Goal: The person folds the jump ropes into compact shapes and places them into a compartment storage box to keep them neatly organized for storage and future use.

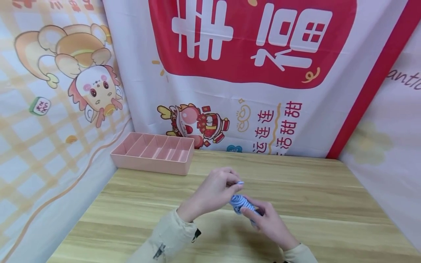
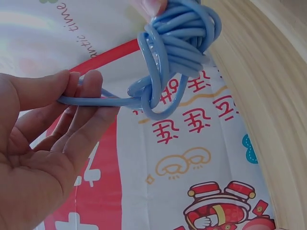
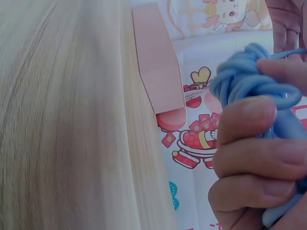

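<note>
A glossy light-blue cord (image 1: pixel 242 203) is wound into a thick bundle above the table. My right hand (image 1: pixel 268 221) grips this bundle, its fingers curled around the cord (image 3: pixel 249 79) in the right wrist view. To the left and slightly farther away, my left hand (image 1: pixel 215 191) pinches a stretch of the same cord between thumb and fingers. In the left wrist view that stretch runs from my left hand (image 2: pixel 53 129) to a loop at the bundle's near end, while the coils (image 2: pixel 180 38) sit higher up. The palm side of my right hand hides part of the bundle.
A pink tray (image 1: pixel 149 164) with several compartments stands at the table's back left corner. The wood-grain table (image 1: pixel 296 182) lies beneath both hands. Printed cloths hang behind it (image 1: pixel 213 91) and along both sides.
</note>
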`<state>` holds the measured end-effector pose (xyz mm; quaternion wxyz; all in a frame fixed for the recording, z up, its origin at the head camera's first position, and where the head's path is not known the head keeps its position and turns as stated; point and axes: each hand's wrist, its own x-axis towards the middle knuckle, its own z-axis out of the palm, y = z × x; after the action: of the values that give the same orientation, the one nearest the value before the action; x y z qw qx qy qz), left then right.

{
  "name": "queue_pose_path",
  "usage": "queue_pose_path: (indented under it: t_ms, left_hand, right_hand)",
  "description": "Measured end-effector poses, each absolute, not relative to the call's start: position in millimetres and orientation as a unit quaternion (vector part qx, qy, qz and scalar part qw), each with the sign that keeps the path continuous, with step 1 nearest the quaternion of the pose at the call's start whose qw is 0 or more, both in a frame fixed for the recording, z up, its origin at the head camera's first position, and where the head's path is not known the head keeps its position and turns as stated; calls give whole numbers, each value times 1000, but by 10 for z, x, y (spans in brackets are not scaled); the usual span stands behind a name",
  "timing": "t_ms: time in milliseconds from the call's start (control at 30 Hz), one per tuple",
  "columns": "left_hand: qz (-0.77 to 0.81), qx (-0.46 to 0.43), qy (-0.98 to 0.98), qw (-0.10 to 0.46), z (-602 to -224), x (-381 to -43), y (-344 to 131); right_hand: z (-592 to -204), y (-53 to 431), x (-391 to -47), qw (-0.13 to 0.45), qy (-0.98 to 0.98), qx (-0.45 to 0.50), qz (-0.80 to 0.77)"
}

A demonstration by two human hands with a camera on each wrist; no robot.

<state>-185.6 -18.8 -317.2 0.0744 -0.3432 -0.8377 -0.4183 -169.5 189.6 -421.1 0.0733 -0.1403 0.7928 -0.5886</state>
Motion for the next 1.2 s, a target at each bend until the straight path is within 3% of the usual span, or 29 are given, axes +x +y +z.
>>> queue_pose_path:
  t_ms: [300,633,1200]
  left_hand:
    - [-448,-402,-789,128,-3185,-1783,-176]
    - [-453,-452,-756,136,-3176,-1691,-157]
    - [-454,-466,-744,154,-3168,-1572,-147]
  right_hand:
    - [-4219,1908,-1721,81,769,-24,-633]
    - [-4248,1951,-1755,38,734,60,-675]
    - [-4239,2024,-1797,20,686,96,-721]
